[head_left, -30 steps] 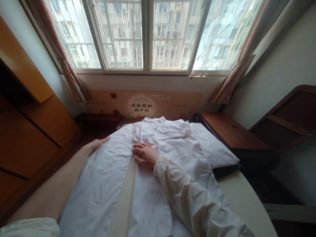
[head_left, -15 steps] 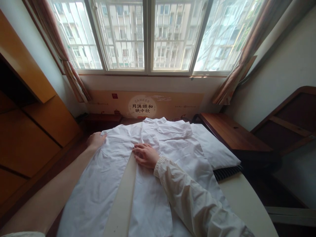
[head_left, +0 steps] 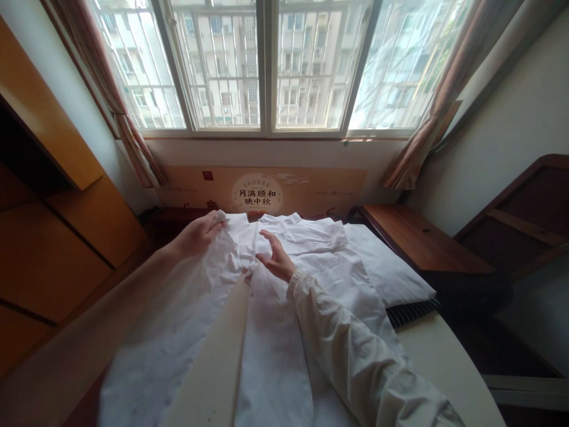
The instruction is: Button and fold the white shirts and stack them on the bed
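Note:
A white shirt (head_left: 273,332) lies spread over a pale tabletop (head_left: 211,367), its front parted in a long gap toward me. My left hand (head_left: 204,231) is closed on the shirt's far left edge and lifts it, so that side hangs at a slant and is smeared by motion. Above the middle of the shirt, near the upper end of the gap, is my right hand (head_left: 278,258). Its thumb and fingers are spread and grip nothing; whether it brushes the cloth I cannot tell.
More folded white cloth (head_left: 386,267) lies to the right, over a black striped item (head_left: 413,313). Beyond stands a brown wooden desk (head_left: 422,237). A printed box panel (head_left: 302,190) is below the barred window (head_left: 231,71). Wooden cabinets (head_left: 75,237) line the left.
My left hand has moved right and up, raising the shirt's left side and bunching it toward the middle. My right hand has come off the cloth's centre edge and opened.

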Action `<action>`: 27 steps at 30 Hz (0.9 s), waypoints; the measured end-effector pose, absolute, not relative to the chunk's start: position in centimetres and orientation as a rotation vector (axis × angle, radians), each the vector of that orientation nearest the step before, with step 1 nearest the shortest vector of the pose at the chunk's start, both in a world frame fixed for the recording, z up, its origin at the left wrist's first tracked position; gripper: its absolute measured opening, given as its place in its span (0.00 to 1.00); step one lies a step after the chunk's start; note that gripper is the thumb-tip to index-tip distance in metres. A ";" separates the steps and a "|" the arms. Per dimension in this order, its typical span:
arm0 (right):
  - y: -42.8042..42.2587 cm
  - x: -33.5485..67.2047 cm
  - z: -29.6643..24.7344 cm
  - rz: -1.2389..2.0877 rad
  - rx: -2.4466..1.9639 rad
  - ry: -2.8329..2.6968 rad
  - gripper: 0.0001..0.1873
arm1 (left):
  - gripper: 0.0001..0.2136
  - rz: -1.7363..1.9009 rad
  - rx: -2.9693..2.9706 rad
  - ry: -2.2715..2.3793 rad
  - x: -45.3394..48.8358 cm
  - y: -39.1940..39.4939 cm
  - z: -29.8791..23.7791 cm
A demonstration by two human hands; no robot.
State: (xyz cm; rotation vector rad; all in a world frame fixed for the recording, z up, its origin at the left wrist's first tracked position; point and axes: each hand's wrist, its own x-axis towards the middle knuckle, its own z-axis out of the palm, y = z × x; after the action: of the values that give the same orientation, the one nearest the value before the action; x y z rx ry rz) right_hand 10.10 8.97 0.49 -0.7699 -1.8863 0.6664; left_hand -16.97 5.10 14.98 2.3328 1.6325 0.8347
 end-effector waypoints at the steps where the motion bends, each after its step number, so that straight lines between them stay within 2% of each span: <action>1: 9.9 10.1 1.3 0.635 -0.749 -1.918 0.44 | 0.16 0.850 2.345 1.499 -16.5 4.9 15.4; 5: 12.7 9.6 5.1 0.486 -0.619 -2.040 0.58 | 0.19 0.729 2.283 1.168 -14.7 4.3 16.9; 7: 13.4 9.3 6.6 0.459 -0.603 -2.102 0.54 | 0.20 0.649 2.198 1.096 -14.1 4.0 17.3; 8: 13.6 9.2 7.1 0.457 -0.619 -2.146 0.47 | 0.21 0.628 2.151 1.081 -14.0 3.9 17.3; 11: 13.6 9.3 7.7 0.460 -0.706 -2.273 0.12 | 0.25 0.656 2.034 1.122 -14.3 3.8 17.2; 12: 13.6 9.4 7.7 0.470 -0.730 -2.271 0.07 | 0.26 0.689 2.005 1.159 -14.7 3.7 17.0; 14: 13.7 9.5 7.7 0.530 -0.760 -2.155 0.12 | 0.29 0.760 1.967 1.247 -15.8 3.4 16.7; 18: 14.1 9.8 8.2 0.836 -0.821 -1.692 0.08 | 0.37 0.761 1.931 1.381 -18.7 2.4 15.5; 23: 14.2 10.0 9.6 1.231 -0.825 -1.316 0.12 | 0.29 0.515 1.859 1.513 -21.7 1.4 13.4; 27: 14.0 9.3 10.1 1.384 -0.747 -1.155 0.13 | 0.30 0.515 1.643 1.442 -22.1 0.4 12.9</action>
State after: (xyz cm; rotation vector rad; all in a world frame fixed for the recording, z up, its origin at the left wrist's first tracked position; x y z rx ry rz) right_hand 9.30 13.99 10.10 -0.7471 -1.1548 1.3837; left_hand -22.13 0.39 12.89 1.6430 1.4424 0.5152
